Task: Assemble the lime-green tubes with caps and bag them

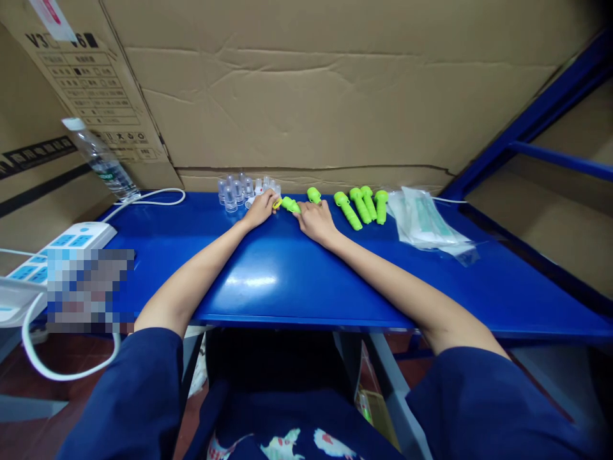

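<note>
Pinched nearly closed, the grip of the left hand [262,209] appears to have a small yellow ring [276,204], while the right hand [317,220] has its fingers closed on one end of a green torch [290,204], apparently to steady it just beside the ring. Clear caps [231,199] stand near the left hand and other torches [361,207] lie beyond the right on the blue bench [258,255], probably sorted for easy reach, with plastic bags [424,223] farther right. The carton [297,108] behind reads "V3" and "V6", with a black square after "V6"; the lettering on the bottle [103,163] is too small to read.
</note>
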Demonstrator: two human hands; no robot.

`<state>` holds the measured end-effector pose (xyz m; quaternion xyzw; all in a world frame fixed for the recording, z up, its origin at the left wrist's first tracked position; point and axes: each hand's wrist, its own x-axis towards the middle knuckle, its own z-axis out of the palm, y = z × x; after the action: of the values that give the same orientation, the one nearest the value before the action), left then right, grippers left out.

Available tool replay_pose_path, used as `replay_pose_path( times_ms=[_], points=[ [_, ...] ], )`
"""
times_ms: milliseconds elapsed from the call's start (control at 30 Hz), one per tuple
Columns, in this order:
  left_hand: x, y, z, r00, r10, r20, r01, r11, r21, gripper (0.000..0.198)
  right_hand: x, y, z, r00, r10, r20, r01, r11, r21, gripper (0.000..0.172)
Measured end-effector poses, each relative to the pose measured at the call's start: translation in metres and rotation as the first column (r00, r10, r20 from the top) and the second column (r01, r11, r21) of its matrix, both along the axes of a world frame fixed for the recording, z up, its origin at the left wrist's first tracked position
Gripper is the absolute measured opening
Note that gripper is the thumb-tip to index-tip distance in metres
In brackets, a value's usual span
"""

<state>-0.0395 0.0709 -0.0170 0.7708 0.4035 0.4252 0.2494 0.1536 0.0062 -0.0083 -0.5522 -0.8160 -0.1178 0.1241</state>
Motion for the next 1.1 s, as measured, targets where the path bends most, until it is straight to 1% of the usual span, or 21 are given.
replay_pose_path(
  times_ms=[100,167,267,433,533,633,733,800,900,967,1033,1100],
  points=[
    [0.002,0.0,0.001,0.997,0.049,0.059,-0.049,0.999,-0.014,0.023,0.0,0.002,-0.002,0.997,0.064,-0.052,-0.064,0.998,0.001,0.048],
    [0.004,0.0,0.002,0.993,0.07,0.099,-0.066,0.997,-0.048,0.023,0.001,0.004,-0.004,0.991,0.103,-0.082,-0.103,0.995,0.006,0.049],
    [0.006,0.0,0.003,0.988,0.073,0.135,-0.059,0.993,-0.106,0.024,0.003,0.006,-0.007,0.984,0.142,-0.109,-0.14,0.99,0.026,0.051],
    [0.006,-0.002,0.006,0.991,0.057,0.121,-0.042,0.992,-0.123,0.026,0.002,0.003,-0.006,0.978,0.18,-0.111,-0.174,0.983,0.056,0.054],
    [0.007,-0.005,0.006,0.994,0.008,0.109,0.01,0.987,-0.158,0.026,0.001,-0.004,0.0,0.979,0.189,-0.074,-0.185,0.981,0.063,0.062],
    [0.012,-0.007,0.006,0.99,-0.026,0.136,0.051,0.981,-0.187,0.027,0.0,-0.011,0.007,0.99,0.142,0.007,-0.142,0.989,0.034,0.07],
    [0.018,-0.01,0.007,0.979,-0.049,0.198,0.098,0.965,-0.245,0.024,0.001,-0.013,0.012,0.987,0.109,0.114,-0.11,0.994,-0.001,0.069],
    [0.023,-0.012,0.008,0.967,-0.055,0.25,0.129,0.949,-0.289,0.02,0.001,-0.013,0.013,0.986,0.097,0.137,-0.095,0.995,-0.017,0.069],
    [0.027,-0.012,0.007,0.947,-0.039,0.318,0.148,0.934,-0.326,0.014,0.002,-0.012,0.014,0.994,0.087,0.069,-0.085,0.996,-0.029,0.069],
    [0.029,-0.011,0.005,0.931,-0.03,0.364,0.153,0.937,-0.315,0.008,0.002,-0.013,0.014,0.996,0.093,-0.001,-0.093,0.995,-0.033,0.068],
    [0.029,-0.011,0.004,0.916,-0.033,0.4,0.152,0.951,-0.268,0.012,0.002,-0.012,0.015,0.993,0.103,-0.064,-0.106,0.994,-0.036,0.067],
    [0.028,-0.011,0.005,0.916,-0.051,0.399,0.135,0.973,-0.186,0.016,0.003,-0.011,0.015,0.985,0.116,-0.13,-0.121,0.992,-0.032,0.067]
  ],
)
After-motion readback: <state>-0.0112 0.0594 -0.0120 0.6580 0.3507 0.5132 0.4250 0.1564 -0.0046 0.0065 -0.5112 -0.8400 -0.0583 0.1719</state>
